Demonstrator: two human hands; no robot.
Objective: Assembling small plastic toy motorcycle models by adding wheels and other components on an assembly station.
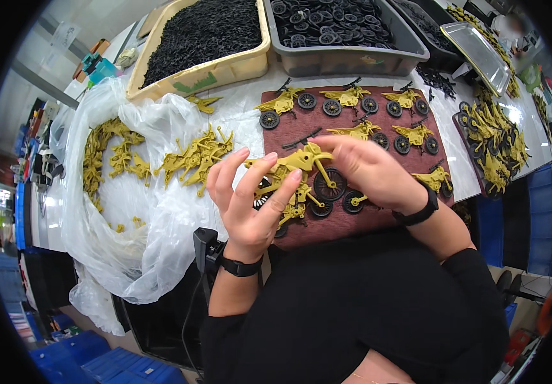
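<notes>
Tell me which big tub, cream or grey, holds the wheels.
The grey tub, right of the cream tub: it holds round black wheels, while the cream one holds small black pieces.

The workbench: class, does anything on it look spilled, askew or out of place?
Black parts lie in a loose heap outside the grey tub, perhaps spilled, perhaps set there. A yellow piece lies apart from the yellow pile, near the cream tub.

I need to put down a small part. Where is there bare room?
The white tabletop has a strip between the maroon mat and the heaped bikes at right, and a patch between the mat and the loose yellow frames. Toy motorbikes crowd the mat.
</notes>
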